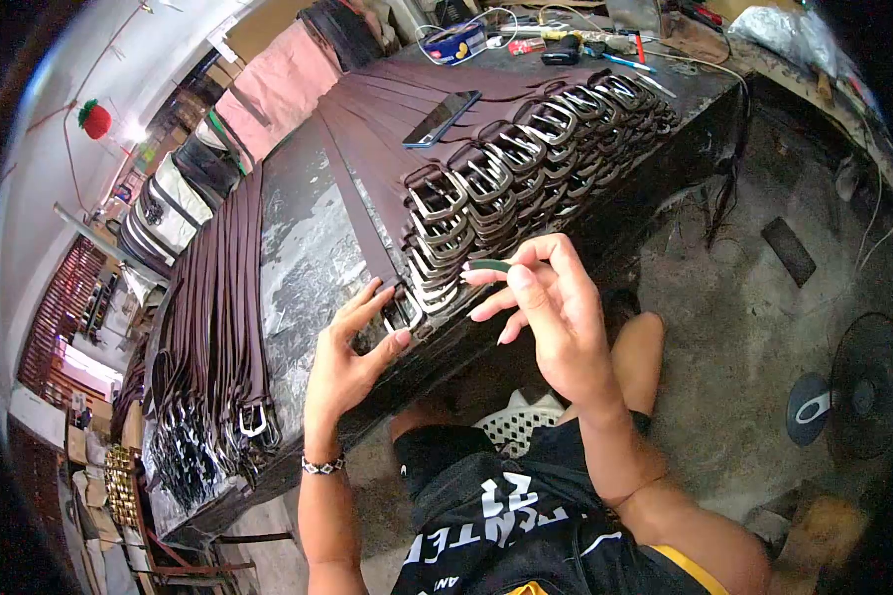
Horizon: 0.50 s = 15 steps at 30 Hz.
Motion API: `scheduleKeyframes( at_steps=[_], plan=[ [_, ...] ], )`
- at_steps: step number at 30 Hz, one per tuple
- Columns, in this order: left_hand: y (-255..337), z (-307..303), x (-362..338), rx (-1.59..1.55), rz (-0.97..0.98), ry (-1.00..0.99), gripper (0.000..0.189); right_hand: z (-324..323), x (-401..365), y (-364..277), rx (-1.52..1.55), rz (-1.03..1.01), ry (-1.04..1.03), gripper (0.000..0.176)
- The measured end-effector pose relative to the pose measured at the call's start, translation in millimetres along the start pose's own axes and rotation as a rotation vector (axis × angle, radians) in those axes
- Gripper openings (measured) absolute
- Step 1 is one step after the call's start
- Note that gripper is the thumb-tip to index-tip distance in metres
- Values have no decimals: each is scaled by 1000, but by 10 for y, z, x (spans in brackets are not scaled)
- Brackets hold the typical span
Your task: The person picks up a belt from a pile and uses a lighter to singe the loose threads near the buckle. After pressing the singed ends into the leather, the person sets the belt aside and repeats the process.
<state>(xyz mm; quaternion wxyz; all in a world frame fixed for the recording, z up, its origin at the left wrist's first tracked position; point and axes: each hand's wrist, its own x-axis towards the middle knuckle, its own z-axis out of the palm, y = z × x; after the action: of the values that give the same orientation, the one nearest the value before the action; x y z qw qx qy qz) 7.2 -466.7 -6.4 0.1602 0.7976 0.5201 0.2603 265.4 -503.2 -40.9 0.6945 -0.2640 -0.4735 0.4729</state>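
My left hand [352,347] rests at the table's front edge, its fingers on the buckle end of a single brown belt [357,213], beside a silver buckle [403,313]. The thumb is apart from the fingers. Just right of it, my right hand [556,312] is raised above the edge, pinching a thin dark green strip [488,265] between thumb and index finger. Behind the hands lies a large stack of brown belts with silver buckles [506,174], overlapping in rows along the edge. A phone [442,120] lies on the belt straps.
More brown belts [218,288] hang together on the left part of the worn table [303,228]. At the back are a blue tin [454,44], pens, cables and a plastic bag [789,40]. A perforated white stool [518,426] is below; a fan [863,387] stands on the right.
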Motion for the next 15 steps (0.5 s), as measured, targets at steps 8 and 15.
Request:
scheduleKeyframes(
  at_steps=[8,15],
  plan=[
    [-60,101,-22,21,69,46,61,32,-16,84,-31,-33,-51,15],
    [-93,130,-30,12,96,62,61,97,-73,93,-55,-19,-101,17]
  ],
)
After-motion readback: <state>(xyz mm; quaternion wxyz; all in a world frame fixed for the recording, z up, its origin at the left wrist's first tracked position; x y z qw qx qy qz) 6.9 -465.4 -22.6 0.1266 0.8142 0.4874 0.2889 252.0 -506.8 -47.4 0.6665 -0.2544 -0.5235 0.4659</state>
